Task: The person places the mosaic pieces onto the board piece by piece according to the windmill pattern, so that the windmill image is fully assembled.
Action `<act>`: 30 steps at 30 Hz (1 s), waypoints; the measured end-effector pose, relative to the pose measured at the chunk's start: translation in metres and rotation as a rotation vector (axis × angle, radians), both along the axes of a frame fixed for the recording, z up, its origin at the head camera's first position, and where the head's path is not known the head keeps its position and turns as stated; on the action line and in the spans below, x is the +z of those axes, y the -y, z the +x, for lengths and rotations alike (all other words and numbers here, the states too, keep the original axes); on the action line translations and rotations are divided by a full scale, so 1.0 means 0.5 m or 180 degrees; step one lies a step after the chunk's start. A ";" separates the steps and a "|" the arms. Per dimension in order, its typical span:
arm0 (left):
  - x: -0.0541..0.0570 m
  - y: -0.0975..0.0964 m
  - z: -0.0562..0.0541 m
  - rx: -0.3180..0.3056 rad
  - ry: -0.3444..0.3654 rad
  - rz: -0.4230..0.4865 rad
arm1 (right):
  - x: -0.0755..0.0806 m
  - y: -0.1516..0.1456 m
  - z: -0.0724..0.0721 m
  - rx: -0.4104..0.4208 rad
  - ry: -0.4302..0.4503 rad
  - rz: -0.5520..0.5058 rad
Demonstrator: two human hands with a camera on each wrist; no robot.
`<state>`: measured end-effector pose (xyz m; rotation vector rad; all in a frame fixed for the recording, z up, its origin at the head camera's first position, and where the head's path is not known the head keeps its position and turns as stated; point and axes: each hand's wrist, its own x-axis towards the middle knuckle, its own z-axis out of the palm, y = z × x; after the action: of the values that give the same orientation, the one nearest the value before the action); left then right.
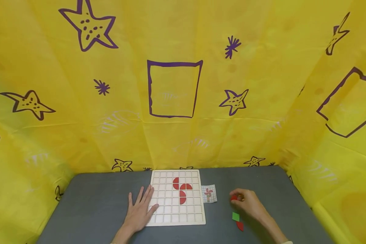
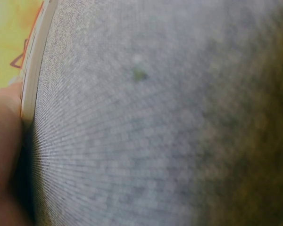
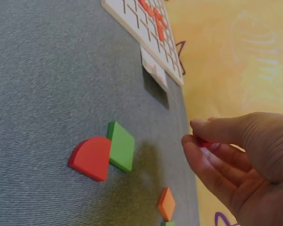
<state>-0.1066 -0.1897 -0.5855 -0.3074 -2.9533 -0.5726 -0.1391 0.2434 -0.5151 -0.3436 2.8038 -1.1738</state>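
My left hand rests with spread fingers on the left edge of a white gridded board. In the left wrist view, part of that hand shows beside the board's edge. Several red quarter-round pieces lie in the board's cells. To the right of the board, my right hand pinches a red piece between thumb and fingers, above the table. Fingers mostly cover this piece in the right wrist view, so its full outline is hidden.
A small printed pattern card lies against the board's right side. Nearer the front are a green diamond tile and a red quarter-round tile, touching. An orange diamond tile shows in the right wrist view. Yellow cloth surrounds the grey table.
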 end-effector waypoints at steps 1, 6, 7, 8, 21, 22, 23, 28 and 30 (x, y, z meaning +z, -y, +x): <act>0.001 -0.001 0.000 -0.0003 -0.0013 0.0003 | 0.002 0.000 -0.001 0.0006 -0.0038 0.0009; -0.004 0.000 0.000 -0.0007 -0.0067 0.0033 | 0.009 0.006 -0.009 0.0090 -0.0190 0.0029; -0.007 0.001 0.000 -0.0007 -0.0091 0.0045 | 0.011 0.008 -0.011 0.0099 -0.0206 0.0030; -0.011 0.002 -0.001 -0.0006 -0.0110 0.0044 | 0.012 0.011 -0.013 0.0090 -0.0194 0.0024; 0.004 -0.002 0.001 0.0023 0.0032 0.0035 | 0.033 0.054 -0.035 -0.0104 -0.0278 -0.0080; 0.006 -0.003 0.002 0.0033 0.0054 0.0011 | 0.034 0.058 -0.036 -0.0096 -0.0296 -0.0098; 0.008 -0.004 0.002 0.0040 0.0074 -0.0010 | 0.034 0.063 -0.037 -0.0079 -0.0308 -0.0131; 0.005 -0.004 0.000 0.0042 0.0067 -0.0043 | 0.037 0.091 -0.044 -0.0082 -0.0353 -0.0257; 0.003 -0.003 0.001 0.0040 0.0040 -0.0029 | 0.037 0.103 -0.046 -0.0087 -0.0364 -0.0290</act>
<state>-0.1063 -0.1883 -0.5841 -0.2870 -2.9685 -0.5619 -0.1622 0.1918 -0.4964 -0.3922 2.8658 -1.3319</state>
